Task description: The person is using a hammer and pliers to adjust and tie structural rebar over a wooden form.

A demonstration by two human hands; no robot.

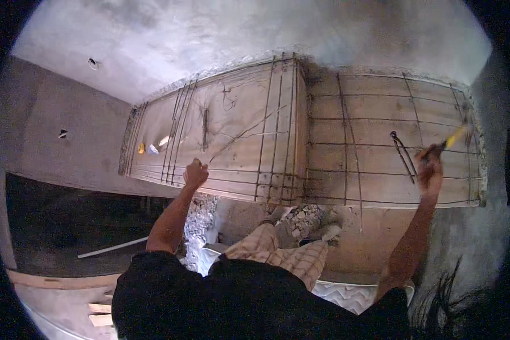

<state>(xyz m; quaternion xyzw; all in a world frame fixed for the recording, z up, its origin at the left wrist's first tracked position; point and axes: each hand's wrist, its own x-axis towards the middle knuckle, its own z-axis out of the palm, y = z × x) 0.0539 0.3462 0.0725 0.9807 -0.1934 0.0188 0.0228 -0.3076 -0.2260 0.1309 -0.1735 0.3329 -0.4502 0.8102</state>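
Note:
My left hand (195,174) is over the near edge of the left wooden formwork panel (241,133), beside the crossing steel bars. Its fingers are bent together, and whatever they hold is hidden. A thin diagonal rod (246,131) runs from close to those fingers toward the upper right. Over the right panel (379,107), my right hand (430,164) is closed round a tool with a yellow part (455,137); blur hides its exact kind. Just left of that hand, dark long-handled pincers (402,154) lie on the bar grid.
A small yellow object (141,148) and loose wire (228,99) lie on the left panel. A raised step edge (301,130) divides the panels. Rubble (306,220) lies near my feet. A dark opening (79,229) is at left, a plastered wall (255,28) beyond.

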